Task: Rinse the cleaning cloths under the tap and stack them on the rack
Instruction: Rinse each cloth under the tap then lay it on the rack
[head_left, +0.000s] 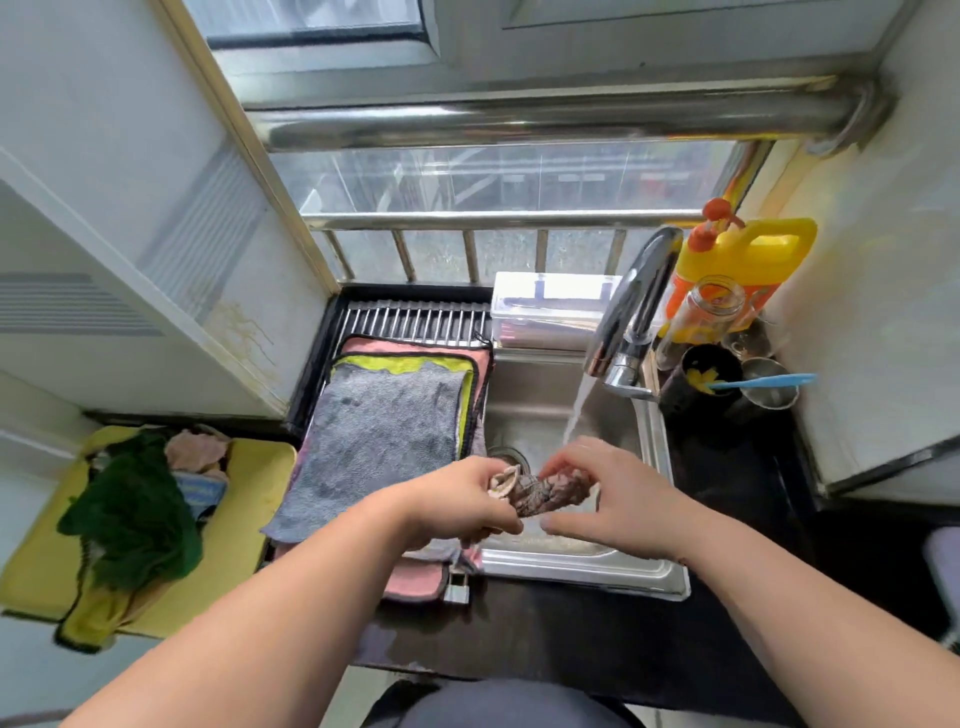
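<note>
- Over the sink (587, 570), a brownish cloth (545, 492) twisted into a tight roll is held between both hands, with both forearms stretched forward from the bottom of the view.
- One end of the roll is gripped by the left hand (457, 501), its fingers curled under and its back turned up.
- The other end is gripped by the right hand (618, 499), thumb below and fingers arched over the top.
- A stream of water (576, 410) is seen falling from the tap (628, 306) onto the right hand's fingers.
- The parts of the roll inside the two palms are hidden, and the drain is partly covered by the left hand.
- Three cloths are stacked flat on the rack (415, 322) left of the sink: a grey cloth (379, 436) on top, a yellow-green cloth (405, 365) beneath it, and a pink cloth (415, 579) at the bottom.
- Only the far bars of the rack are left uncovered.
- On the yellow tray (254, 519) at the far left a heap is piled, with a green cloth (135, 509) uppermost; the number of pieces in it cannot be made out.
</note>
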